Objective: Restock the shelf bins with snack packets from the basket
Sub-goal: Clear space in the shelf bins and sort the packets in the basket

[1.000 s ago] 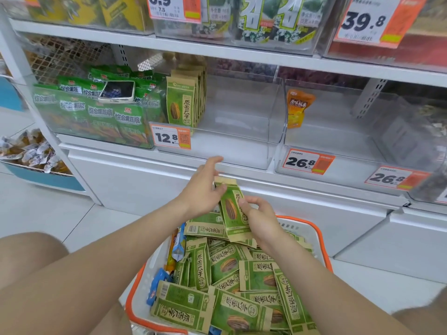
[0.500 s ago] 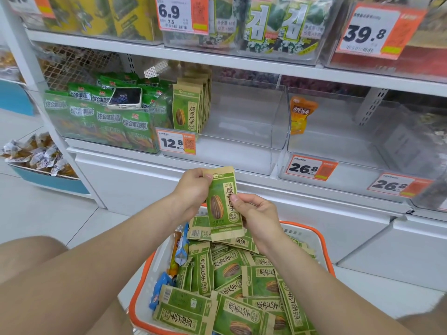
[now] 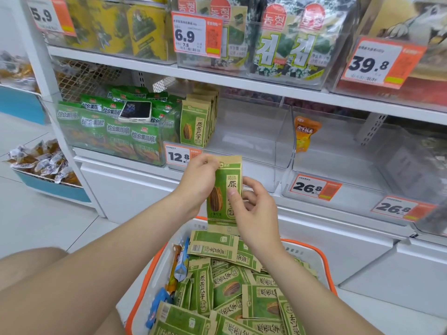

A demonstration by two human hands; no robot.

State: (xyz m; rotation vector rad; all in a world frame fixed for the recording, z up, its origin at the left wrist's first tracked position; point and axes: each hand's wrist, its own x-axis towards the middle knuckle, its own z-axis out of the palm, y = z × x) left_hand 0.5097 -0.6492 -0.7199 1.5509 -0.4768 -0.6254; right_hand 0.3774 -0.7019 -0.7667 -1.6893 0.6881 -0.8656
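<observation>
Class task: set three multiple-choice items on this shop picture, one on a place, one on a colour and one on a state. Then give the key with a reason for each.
1. Where does the phone lie?
A. on the floor
B. on top of the green packets
C. on the top shelf

2. What colour is the rim of the basket?
A. blue
B. black
C. orange

3. How is the sunflower seed packet held?
A. upright, between both hands
B. flat on the floor
C. lying in a clear bin

Key:
1 B, the phone rests on the heap of green packets.
2 C, an orange rim borders the white walls.
3 A, the left hand holds its top corner and the right hand pinches its side.
</observation>
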